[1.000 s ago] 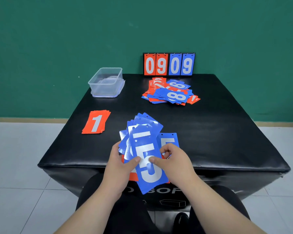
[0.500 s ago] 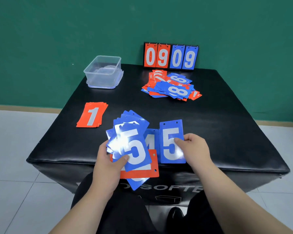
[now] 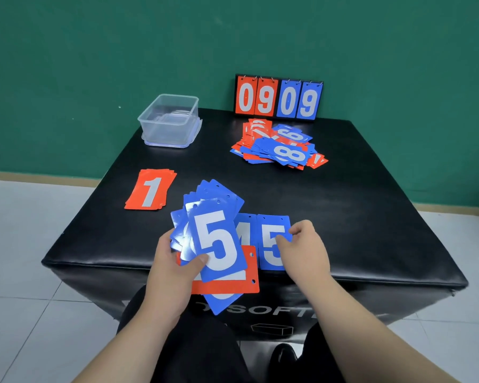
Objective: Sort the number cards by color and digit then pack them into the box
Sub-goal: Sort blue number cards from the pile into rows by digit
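My left hand [image 3: 172, 275] grips a fanned stack of cards [image 3: 216, 239], a blue 5 on top, with a red card and more blue ones beneath. My right hand [image 3: 307, 250] rests on a blue 5 card [image 3: 271, 244] lying flat near the table's front edge, fingers curled at its right side. A blue 1 card [image 3: 245, 230] lies between that card and the stack. A pile of red 1 cards [image 3: 150, 192] lies at the left. A mixed heap of red and blue cards [image 3: 280, 146] sits at the back. The clear plastic box [image 3: 169, 121] stands at the back left.
A flip scoreboard [image 3: 278, 98] reading 0909 stands at the black table's [image 3: 343, 217] far edge against the green wall. My dark-trousered knees are below the front edge. White floor tiles lie to both sides.
My right hand took a blue 5 off the held stack and laid it on the table to the right of the blue 1. The left hand's stack now shows another blue 5 on top.
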